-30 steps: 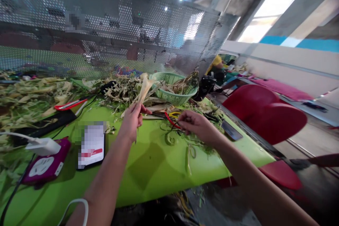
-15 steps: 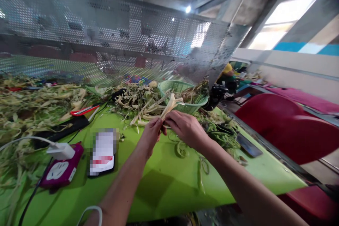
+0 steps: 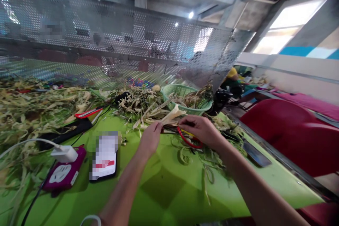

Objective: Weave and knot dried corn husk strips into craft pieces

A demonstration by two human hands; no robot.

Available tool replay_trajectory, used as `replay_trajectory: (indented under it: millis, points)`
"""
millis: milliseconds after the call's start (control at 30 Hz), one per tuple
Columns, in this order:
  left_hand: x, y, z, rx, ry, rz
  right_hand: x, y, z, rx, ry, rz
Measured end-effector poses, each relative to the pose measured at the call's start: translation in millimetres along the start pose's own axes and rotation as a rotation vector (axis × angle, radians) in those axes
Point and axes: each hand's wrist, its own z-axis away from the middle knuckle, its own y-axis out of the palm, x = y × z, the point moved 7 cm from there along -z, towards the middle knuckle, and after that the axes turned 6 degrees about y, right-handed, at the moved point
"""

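Note:
My left hand (image 3: 151, 136) is closed, pinching a pale dried husk strip (image 3: 173, 113) whose flared end points up and to the right. To its right, my right hand (image 3: 202, 129) curls its fingers round a tool with red and yellow looped handles (image 3: 189, 142), which look like those of scissors. Its far end is partly hidden among the plant strips between my hands. Both hands are above the green table (image 3: 161, 197), with green curled strips (image 3: 185, 157) lying below the right one.
Behind my hands stands a green plastic basket (image 3: 185, 110) holding dried stalks. Husks (image 3: 31, 113) are heaped at the left. Near my left arm lie a lit phone (image 3: 106, 155) and a purple box with a white plug (image 3: 66, 153). Another dark phone (image 3: 256, 153) lies right, near a red chair (image 3: 288, 134).
My hands have moved apart. The right has let go of the husk and now grips the red-and-yellow tool; the left keeps the husk, tipped lower. The view has shifted slightly.

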Motion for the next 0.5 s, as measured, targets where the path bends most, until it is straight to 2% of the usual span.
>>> replay_trajectory:
  millis: [133,233,300,400,500]
  points:
    - [-10,2.2,5,0.027,0.040,-0.204,-6,-5,5,0.043,0.086,-0.113]
    - [-16,4.3,8,0.026,0.095,-0.321,-8,-1,10,0.161,0.170,-0.295]
    - [-18,6.1,10,0.031,0.121,-0.378,-9,-1,12,0.208,0.188,-0.328]
    - [-19,14.5,12,0.117,0.155,-0.378,-7,-16,11,0.105,0.110,-0.207]
    - [-22,31.9,18,0.325,0.159,-0.251,-1,-32,6,0.020,0.004,-0.073]
